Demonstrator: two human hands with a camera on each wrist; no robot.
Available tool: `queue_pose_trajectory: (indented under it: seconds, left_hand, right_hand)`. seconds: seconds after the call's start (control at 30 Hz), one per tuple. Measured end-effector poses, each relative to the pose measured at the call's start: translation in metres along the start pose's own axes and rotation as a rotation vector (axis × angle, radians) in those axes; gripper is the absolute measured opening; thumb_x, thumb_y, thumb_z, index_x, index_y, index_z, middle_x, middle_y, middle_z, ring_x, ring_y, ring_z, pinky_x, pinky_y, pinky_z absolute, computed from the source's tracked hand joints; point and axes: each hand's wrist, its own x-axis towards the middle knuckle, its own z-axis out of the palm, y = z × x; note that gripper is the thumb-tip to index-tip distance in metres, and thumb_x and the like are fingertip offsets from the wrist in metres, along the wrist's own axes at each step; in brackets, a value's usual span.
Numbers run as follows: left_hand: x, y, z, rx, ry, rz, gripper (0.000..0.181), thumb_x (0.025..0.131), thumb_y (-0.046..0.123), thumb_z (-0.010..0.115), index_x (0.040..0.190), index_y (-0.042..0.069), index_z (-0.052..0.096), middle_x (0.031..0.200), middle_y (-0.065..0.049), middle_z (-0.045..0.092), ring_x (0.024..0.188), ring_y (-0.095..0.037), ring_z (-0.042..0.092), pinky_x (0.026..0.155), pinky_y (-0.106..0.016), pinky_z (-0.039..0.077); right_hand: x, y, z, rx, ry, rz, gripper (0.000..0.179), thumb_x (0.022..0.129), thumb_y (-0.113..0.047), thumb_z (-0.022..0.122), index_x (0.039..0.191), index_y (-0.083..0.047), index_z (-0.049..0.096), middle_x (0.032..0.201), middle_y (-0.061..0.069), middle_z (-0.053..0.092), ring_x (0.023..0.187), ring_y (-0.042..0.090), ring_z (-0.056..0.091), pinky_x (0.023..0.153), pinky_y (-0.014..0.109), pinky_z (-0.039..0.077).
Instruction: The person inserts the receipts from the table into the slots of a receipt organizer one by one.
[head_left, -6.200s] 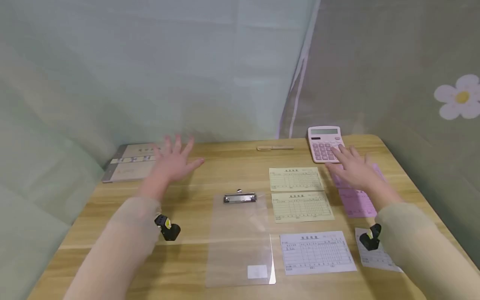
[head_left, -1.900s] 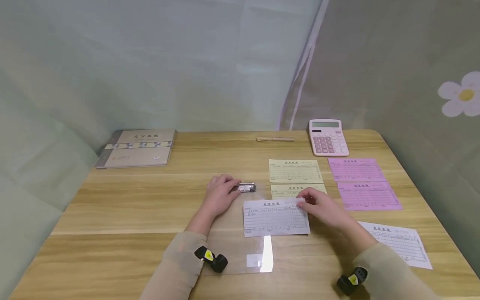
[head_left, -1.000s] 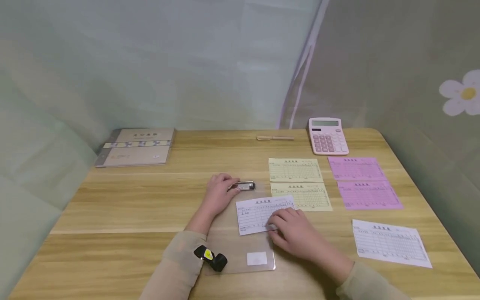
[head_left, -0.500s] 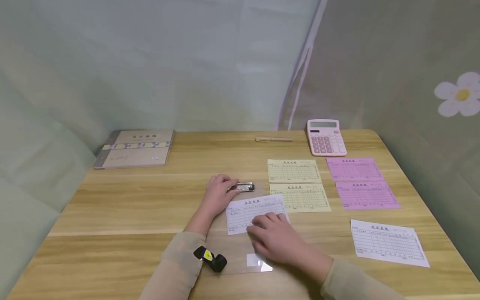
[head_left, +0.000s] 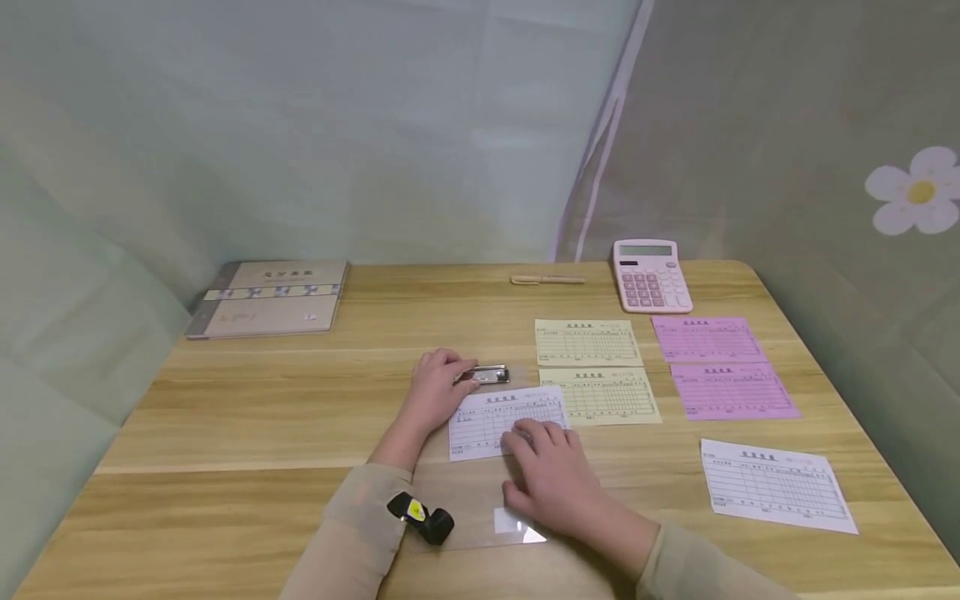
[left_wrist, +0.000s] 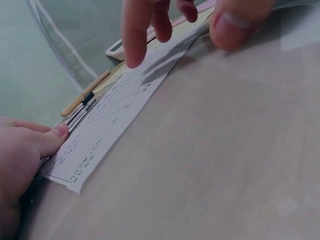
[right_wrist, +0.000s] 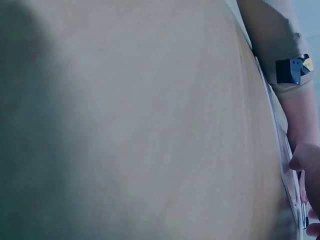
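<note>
My left hand [head_left: 435,387] pinches the metal clip [head_left: 492,374] at the top of a clear clipboard [head_left: 476,492]. Just below the clip, a white printed form [head_left: 471,427] lies across the board, slightly tilted, its right part overlapping a yellow form. My right hand [head_left: 558,477] reaches over the form's lower right, fingers loosely bent and spread. In the left wrist view, fingers [left_wrist: 135,35] of the right hand are over the white form [left_wrist: 107,125], and the left thumb [left_wrist: 59,132] is beside its top edge. The right wrist view shows mostly blurred tabletop.
Two yellow forms [head_left: 588,342] and two pink forms [head_left: 708,339] lie right of the board, with another white form [head_left: 780,486] nearer the front right. A pink calculator [head_left: 651,277], a pen [head_left: 547,280] and a beige account book [head_left: 270,297] lie along the back.
Both hands, earlier spread over the table, have come to the clipboard. The white form has moved left from beside the board onto it, lately shifting slightly up towards the clip under the right hand.
</note>
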Motion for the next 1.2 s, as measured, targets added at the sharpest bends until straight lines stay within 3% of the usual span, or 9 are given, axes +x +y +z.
queue_pose_trajectory:
  seconds: [0.13,0.4,0.67,1.0,1.2]
  left_hand:
    - [0.000,0.000,0.000,0.001,0.002,-0.004,0.034,0.087,0.027,0.067,0.118,0.013,0.066,0.111,-0.008,0.056,0.102,-0.025,0.045,0.089,-0.042,0.034]
    - [0.001,0.000,0.001,-0.002,-0.008,0.009,0.033,0.088,0.027,0.066,0.118,0.013,0.066,0.110,-0.007,0.056,0.102,-0.025,0.045,0.088,-0.042,0.034]
    - [0.004,-0.002,-0.002,0.006,-0.043,0.032,0.031,0.088,0.025,0.065,0.118,0.013,0.067,0.108,-0.007,0.055,0.099,-0.025,0.045,0.086,-0.042,0.034]
    - [0.016,-0.001,-0.011,0.032,-0.160,0.077,0.032,0.089,0.023,0.063,0.118,0.009,0.066,0.098,-0.006,0.054,0.091,-0.023,0.048,0.081,-0.039,0.037]
    - [0.020,-0.002,-0.017,0.069,-0.187,0.098,0.033,0.090,0.025,0.061,0.119,0.010,0.065,0.095,-0.004,0.054,0.090,-0.021,0.048,0.080,-0.039,0.034]
  right_hand:
    - [0.000,0.001,0.001,-0.006,-0.007,0.030,0.053,0.079,-0.050,0.058,0.122,-0.019,0.058,0.125,0.005,0.052,0.111,0.027,0.045,0.084,0.045,0.035]
    - [0.003,0.003,0.005,0.032,-0.008,0.003,0.046,0.086,-0.048,0.053,0.123,-0.022,0.059,0.125,0.003,0.052,0.112,0.026,0.045,0.084,0.044,0.034]
    - [0.009,0.001,0.010,0.000,0.008,-0.042,0.045,0.085,-0.040,0.052,0.127,-0.022,0.058,0.127,0.001,0.052,0.111,0.024,0.045,0.084,0.044,0.035]
    - [0.009,0.004,0.016,-0.045,0.040,-0.048,0.048,0.085,-0.038,0.050,0.130,-0.023,0.055,0.130,0.000,0.051,0.111,0.023,0.045,0.084,0.043,0.034]
    - [0.010,0.003,0.016,-0.067,0.016,-0.071,0.047,0.089,-0.037,0.045,0.133,-0.023,0.052,0.133,0.000,0.048,0.113,0.022,0.044,0.085,0.045,0.034]
